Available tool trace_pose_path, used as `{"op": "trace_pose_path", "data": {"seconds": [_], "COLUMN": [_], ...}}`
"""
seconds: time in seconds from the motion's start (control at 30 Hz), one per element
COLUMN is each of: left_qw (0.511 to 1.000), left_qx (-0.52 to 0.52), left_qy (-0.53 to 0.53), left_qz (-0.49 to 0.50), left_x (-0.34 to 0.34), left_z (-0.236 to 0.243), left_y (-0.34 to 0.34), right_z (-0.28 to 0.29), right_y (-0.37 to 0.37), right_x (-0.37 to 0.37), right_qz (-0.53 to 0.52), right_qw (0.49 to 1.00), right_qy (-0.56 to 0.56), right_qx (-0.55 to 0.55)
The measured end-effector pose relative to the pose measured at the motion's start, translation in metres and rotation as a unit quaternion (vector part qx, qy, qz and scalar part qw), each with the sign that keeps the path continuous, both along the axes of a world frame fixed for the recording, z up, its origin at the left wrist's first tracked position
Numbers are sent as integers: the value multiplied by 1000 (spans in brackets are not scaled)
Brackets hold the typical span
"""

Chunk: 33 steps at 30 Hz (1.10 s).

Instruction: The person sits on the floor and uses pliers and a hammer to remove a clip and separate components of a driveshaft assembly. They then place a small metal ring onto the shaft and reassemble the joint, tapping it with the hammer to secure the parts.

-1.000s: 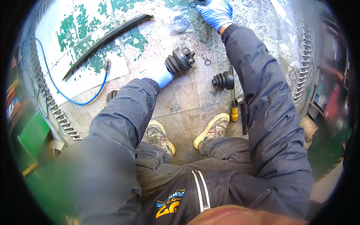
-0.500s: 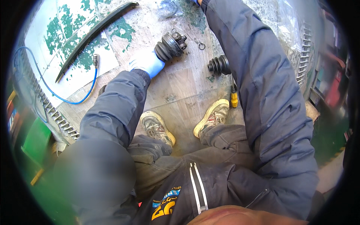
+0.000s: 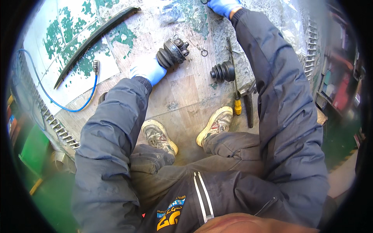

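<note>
My gloved left hand [image 3: 149, 72] is closed around the ribbed rubber boot of a dark joint assembly [image 3: 173, 52], its metal end facing right. My gloved right hand [image 3: 221, 6] is at the top edge, fingers curled beside a small black ring; whatever they grip is unclear. A loose ring [image 3: 204, 53] lies right of the assembly. A smaller black boot [image 3: 225, 71] lies beside a long screwdriver with a yellow handle [image 3: 237, 105]. A black tool [image 3: 249, 114] is partly hidden by my right forearm.
A long curved dark bar [image 3: 93, 42] and a blue hose [image 3: 83, 108] with a metal fitting lie left. Clear plastic [image 3: 169, 13] lies at top. Another ribbed part [image 3: 102, 98] is mostly behind my left arm. Both shoes are on the floor below; metal gratings run along both sides.
The view has shifted. My left hand still holds the assembly. My right arm moved upward out of view, then slightly right and down, showing the screwdriver and black tool again.
</note>
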<state>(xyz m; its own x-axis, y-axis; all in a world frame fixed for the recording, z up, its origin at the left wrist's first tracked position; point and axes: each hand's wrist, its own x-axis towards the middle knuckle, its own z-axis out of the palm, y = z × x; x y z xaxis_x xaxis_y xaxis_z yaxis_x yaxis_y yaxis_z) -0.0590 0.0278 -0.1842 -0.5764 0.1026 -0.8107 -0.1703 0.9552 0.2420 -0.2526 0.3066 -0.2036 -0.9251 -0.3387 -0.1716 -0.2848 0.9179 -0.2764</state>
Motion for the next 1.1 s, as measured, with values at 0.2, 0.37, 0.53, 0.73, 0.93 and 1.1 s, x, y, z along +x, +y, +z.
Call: {"op": "trace_pose_path", "data": {"seconds": [0.2, 0.37, 0.53, 0.73, 0.93, 1.1], "left_qw": [1000, 1000, 999, 998, 997, 997], "left_qx": [-3, -12, -8, -15, 2, -11], "left_qy": [5, 20, 33, 60, 72, 81], "left_qz": [-6, 2, 10, -14, 2, -15], "left_x": [2, 5, 10, 11, 12, 14], "left_z": [-4, -7, -13, -18, -20, -23], "left_y": [1, 1, 1, 0, -2, -3], "right_z": [-11, -35, -19, 15, 54, 33], "right_y": [26, 6, -11, -16, 30, 48], "right_x": [33, 41, 25, 38, 88, 136], "right_qz": [-146, -208, -139, -87, 143, -16], "right_qw": [957, 942, 990, 992, 966, 907], "right_qy": [-71, -84, -21, -63, -176, -367], "right_qx": [-239, -249, 28, -69, -126, -203]}}
